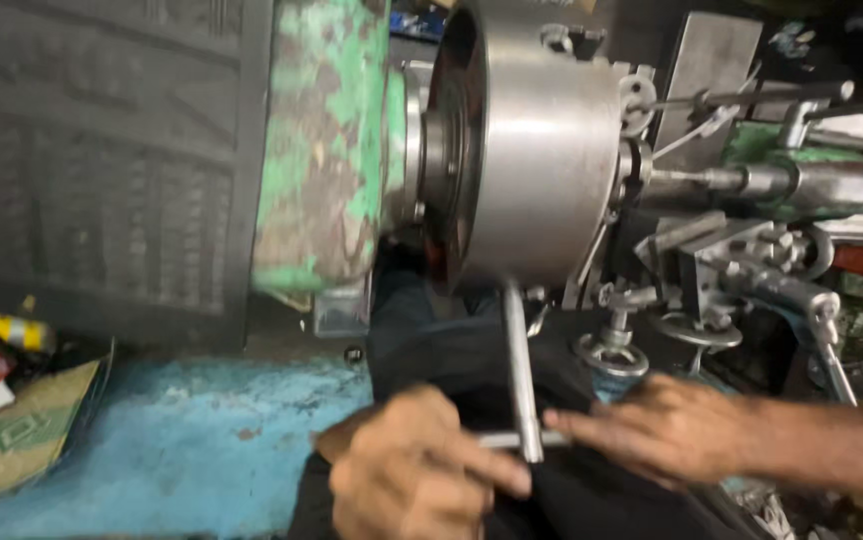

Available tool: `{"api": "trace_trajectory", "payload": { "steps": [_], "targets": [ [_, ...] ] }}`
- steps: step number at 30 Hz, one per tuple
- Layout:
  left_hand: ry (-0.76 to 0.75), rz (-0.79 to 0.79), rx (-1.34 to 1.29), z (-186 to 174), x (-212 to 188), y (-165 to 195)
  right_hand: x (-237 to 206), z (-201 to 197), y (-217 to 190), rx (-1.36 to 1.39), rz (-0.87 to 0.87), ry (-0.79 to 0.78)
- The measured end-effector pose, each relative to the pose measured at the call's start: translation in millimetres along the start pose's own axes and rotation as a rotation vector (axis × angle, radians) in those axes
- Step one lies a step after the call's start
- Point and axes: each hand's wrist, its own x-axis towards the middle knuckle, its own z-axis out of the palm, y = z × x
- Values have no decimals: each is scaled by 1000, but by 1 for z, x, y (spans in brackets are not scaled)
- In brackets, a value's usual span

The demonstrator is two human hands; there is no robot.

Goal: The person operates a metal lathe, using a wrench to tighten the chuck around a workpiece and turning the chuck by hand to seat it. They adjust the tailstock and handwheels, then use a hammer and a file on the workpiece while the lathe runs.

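A large round steel lathe chuck sits on a worn green headstock. A metal chuck key hangs down from the chuck's underside, with a cross handle at its lower end. My left hand grips the left end of that cross handle. My right hand comes in from the right and its fingers press on the handle's right end. Both hands are blurred. A thin metal rod sticks out of the chuck's face toward the right.
The tool post and carriage with small handwheels stand right of the chuck. A grey plate rises behind. A blue painted surface lies lower left, with a green card and bits of litter beside it. A dark panel fills the upper left.
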Motion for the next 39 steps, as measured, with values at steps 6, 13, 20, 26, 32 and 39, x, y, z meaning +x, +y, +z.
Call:
{"api": "trace_trajectory", "payload": {
  "steps": [6,13,20,26,32,39],
  "targets": [
    [63,-428,461,26,-13,23,26,-17,-24,-164,-100,579],
    [194,-824,790,33,12,23,103,-28,-68,-30,253,647],
    [286,-680,1112,-20,62,-97,152,0,-24,-106,103,922],
    [536,-729,989,-12,44,-108,138,46,-2,-160,-13,1215],
    [621,-534,1051,11,21,-88,73,50,-15,331,144,1598],
    [534,-358,1168,10,-50,-103,1,-66,-35,-56,258,1808]
  ]
}}
